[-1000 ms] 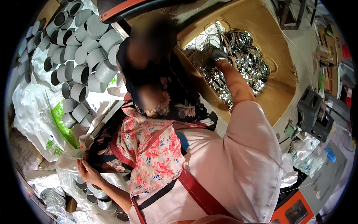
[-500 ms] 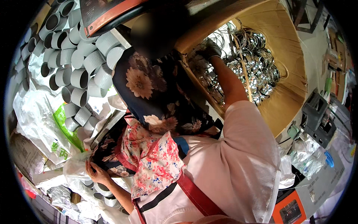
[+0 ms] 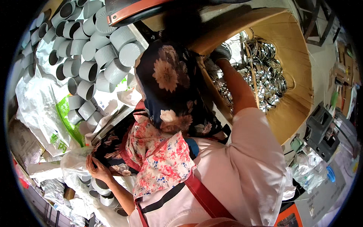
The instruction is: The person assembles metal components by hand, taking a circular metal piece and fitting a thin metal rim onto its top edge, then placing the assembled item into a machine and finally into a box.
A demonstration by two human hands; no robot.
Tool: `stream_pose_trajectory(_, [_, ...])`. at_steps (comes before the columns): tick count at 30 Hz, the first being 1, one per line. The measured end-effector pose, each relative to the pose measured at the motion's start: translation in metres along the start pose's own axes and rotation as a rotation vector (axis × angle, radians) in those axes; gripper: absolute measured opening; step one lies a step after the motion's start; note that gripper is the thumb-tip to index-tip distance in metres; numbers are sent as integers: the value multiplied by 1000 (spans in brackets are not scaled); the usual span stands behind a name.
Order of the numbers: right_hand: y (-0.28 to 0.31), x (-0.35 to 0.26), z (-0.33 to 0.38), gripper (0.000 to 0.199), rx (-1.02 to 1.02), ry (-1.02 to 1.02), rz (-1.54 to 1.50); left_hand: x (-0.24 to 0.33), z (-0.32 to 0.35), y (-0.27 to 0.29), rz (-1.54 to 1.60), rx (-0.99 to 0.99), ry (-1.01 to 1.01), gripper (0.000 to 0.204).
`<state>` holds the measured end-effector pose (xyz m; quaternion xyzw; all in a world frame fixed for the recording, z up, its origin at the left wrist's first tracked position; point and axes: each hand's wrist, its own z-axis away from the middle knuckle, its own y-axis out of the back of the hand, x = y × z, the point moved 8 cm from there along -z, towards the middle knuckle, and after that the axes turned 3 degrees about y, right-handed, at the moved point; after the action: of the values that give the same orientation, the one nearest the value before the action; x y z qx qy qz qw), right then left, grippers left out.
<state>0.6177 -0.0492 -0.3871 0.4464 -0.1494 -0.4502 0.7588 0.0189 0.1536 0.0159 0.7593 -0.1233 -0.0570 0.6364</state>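
My right hand (image 3: 221,53), in a dark glove or shadow, reaches into the left side of a large cardboard box (image 3: 300,94). Inside the box lie heaps of shiny metal rings (image 3: 270,77), some in bundles. The hand is among bright metal loops at the box's far left; its fingers are too dark to read, so any hold on the rings is unclear. My left hand (image 3: 99,169) rests on my knee, over dark floral cloth (image 3: 113,153). Its fingers are apart and nothing shows in them. A clear plastic bag (image 3: 73,162) lies beside it.
Many grey ribbed cups (image 3: 87,81) lie heaped on white plastic sacks (image 3: 36,113) at the left. More cups (image 3: 100,185) sit under the left forearm. A black machine part with a copper-coloured edge (image 3: 136,11) hangs at the top. An orange-and-grey machine (image 3: 291,217) stands lower right.
The view has shifted, so the cups and box appear further right. My right hand stays in the box, slightly moved among the rings. My left hand keeps its place on the knee.
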Motion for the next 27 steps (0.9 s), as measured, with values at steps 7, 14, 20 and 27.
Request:
stream_pose_trajectory(7, [189,-1,131,28,383,346,-177,-20,4,-6,90,47,-4,15])
stream_pose_trajectory(14, [362,-84,237,20,688,484,6,-9,2,8,190,175,-84,13])
stream_pose_trajectory(20, [457,-190,186,25,912,444,157,-16,11,9,208,217,-22,13])
stream_pose_trajectory(27, [539,-302,27,32,811,282,392,-21,14,17,229,258,63,12])
